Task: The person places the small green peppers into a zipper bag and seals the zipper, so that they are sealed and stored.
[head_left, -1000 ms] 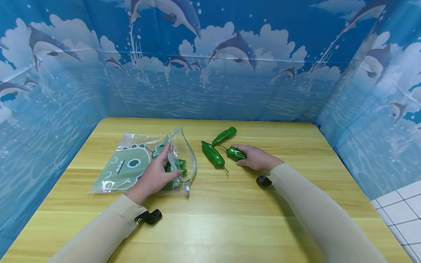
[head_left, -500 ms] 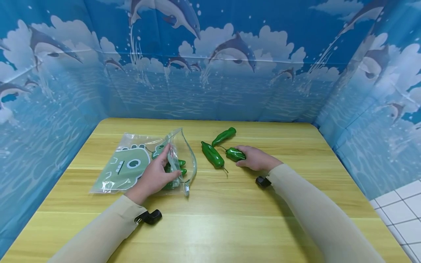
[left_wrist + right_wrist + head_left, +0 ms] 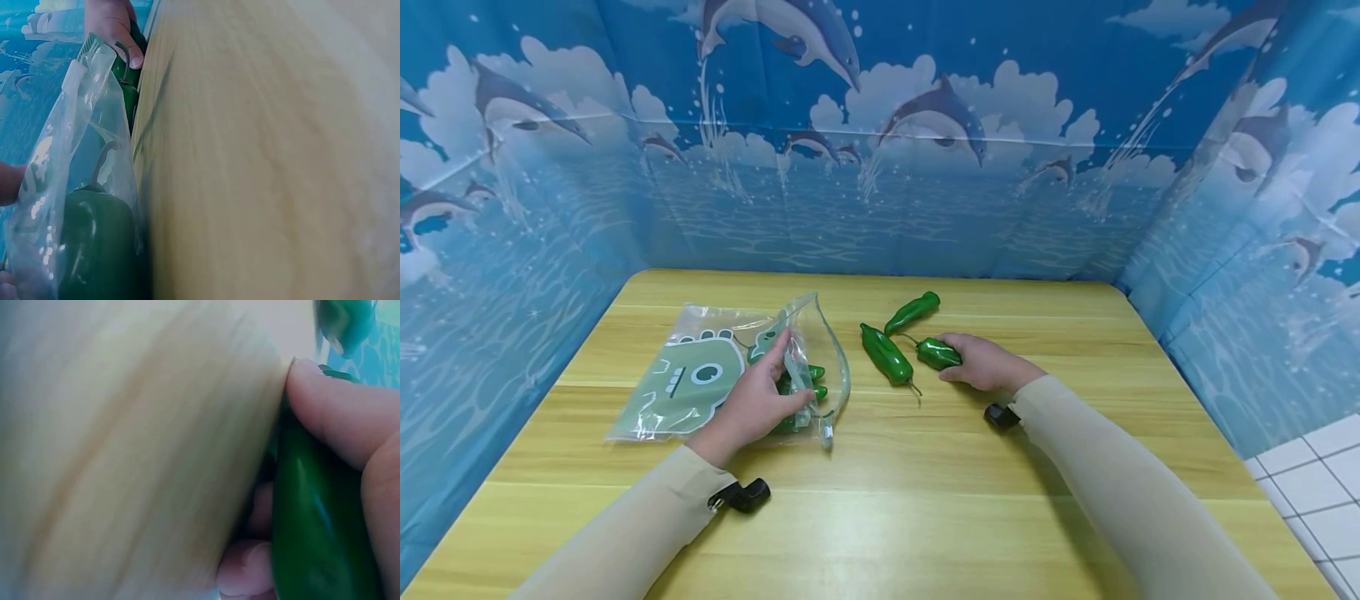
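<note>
My left hand [image 3: 756,402] holds a clear zip bag [image 3: 842,367] near its mouth, thumb and fingers spread apart on the plastic. The bag lies flat with a green cartoon monster print, its mouth gaping to the right. Green peppers [image 3: 817,372] are inside; one pepper [image 3: 97,244] shows through the film in the left wrist view. My right hand [image 3: 988,361] grips a green pepper [image 3: 937,353] resting on the table, thumb on one side and fingers on the other, as the right wrist view shows. The covered end of that pepper is hidden in the head view.
Two more green peppers lie between the hands: a plump pepper [image 3: 886,355] and a slimmer pepper [image 3: 913,312] behind it. The wooden table [image 3: 895,517] meets a blue dolphin-print curtain [image 3: 880,208] at the back and sides. A slider [image 3: 827,432] hangs at the bag's near corner.
</note>
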A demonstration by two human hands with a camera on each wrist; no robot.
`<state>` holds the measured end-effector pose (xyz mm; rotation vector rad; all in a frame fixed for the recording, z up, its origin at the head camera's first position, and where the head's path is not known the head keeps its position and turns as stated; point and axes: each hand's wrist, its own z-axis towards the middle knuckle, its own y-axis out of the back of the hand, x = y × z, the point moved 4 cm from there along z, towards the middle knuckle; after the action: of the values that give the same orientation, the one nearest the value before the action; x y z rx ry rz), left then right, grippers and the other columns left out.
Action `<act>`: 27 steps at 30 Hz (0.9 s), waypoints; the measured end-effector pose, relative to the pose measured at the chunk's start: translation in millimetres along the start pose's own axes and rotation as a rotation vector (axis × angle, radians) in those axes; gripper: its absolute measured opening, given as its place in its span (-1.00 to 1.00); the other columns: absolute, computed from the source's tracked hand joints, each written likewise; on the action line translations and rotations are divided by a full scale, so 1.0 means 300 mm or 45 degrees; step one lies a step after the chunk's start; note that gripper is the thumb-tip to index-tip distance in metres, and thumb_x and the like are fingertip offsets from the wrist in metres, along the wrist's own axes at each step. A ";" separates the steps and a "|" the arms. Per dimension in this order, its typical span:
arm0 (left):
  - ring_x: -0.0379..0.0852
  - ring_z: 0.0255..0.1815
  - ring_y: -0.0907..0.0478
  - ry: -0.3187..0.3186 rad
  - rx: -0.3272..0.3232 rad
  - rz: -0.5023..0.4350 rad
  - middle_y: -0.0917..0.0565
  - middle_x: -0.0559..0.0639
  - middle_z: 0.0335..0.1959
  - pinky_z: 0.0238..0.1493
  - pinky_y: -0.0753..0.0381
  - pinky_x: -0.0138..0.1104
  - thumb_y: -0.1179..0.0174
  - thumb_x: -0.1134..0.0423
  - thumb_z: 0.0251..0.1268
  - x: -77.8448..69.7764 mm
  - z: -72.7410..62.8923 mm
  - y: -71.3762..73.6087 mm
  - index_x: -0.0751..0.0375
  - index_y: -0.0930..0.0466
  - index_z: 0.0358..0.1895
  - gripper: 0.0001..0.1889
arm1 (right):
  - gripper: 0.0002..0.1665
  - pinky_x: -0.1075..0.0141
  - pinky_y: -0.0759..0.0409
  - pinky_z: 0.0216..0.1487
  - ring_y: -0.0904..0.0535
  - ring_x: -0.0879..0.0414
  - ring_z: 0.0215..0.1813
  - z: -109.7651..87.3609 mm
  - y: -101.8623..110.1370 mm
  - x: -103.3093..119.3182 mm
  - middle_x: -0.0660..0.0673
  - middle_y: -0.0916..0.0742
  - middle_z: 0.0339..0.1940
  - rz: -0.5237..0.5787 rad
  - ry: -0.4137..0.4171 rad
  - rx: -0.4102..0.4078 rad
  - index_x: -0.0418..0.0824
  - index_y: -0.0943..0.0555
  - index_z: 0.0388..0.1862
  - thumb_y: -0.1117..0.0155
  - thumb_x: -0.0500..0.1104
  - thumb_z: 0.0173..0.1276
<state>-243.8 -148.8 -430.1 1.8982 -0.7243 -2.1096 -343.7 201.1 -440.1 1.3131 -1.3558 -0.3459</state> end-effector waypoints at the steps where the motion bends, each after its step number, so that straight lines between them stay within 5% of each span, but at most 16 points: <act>1: 0.13 0.71 -0.11 -0.001 0.001 0.002 0.00 0.05 0.75 0.51 -0.43 0.04 -0.44 0.13 0.34 0.000 0.000 0.000 -0.08 0.31 0.76 0.17 | -0.17 -0.19 -0.43 0.48 -0.43 -0.27 0.54 -0.001 0.001 0.001 -0.31 -0.47 0.57 -0.004 0.003 0.000 -0.17 -0.21 0.70 -0.29 -0.01 0.59; 17: 0.15 0.71 -0.12 0.007 -0.003 0.035 -0.01 0.07 0.75 0.56 -0.36 0.07 -0.44 0.13 0.34 0.000 -0.006 -0.001 -0.09 0.30 0.76 0.17 | -0.16 -0.21 -0.44 0.48 -0.44 -0.27 0.53 -0.001 0.036 -0.009 -0.30 -0.49 0.56 0.028 0.013 -0.071 -0.09 -0.24 0.70 -0.33 -0.01 0.56; 27: 0.14 0.71 -0.12 0.007 -0.002 0.046 0.00 0.04 0.75 0.58 -0.33 0.08 -0.44 0.11 0.34 0.003 -0.002 -0.001 -0.14 0.31 0.76 0.17 | -0.23 -0.13 -0.55 0.29 -0.58 -0.16 0.31 -0.020 0.072 0.029 -0.24 -0.59 0.43 0.095 0.037 -0.156 -0.05 -0.28 0.66 -0.32 -0.11 0.56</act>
<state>-243.4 -149.1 -431.1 1.8753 -0.7498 -2.0821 -346.6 203.9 -416.3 1.1593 -1.3346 -0.3519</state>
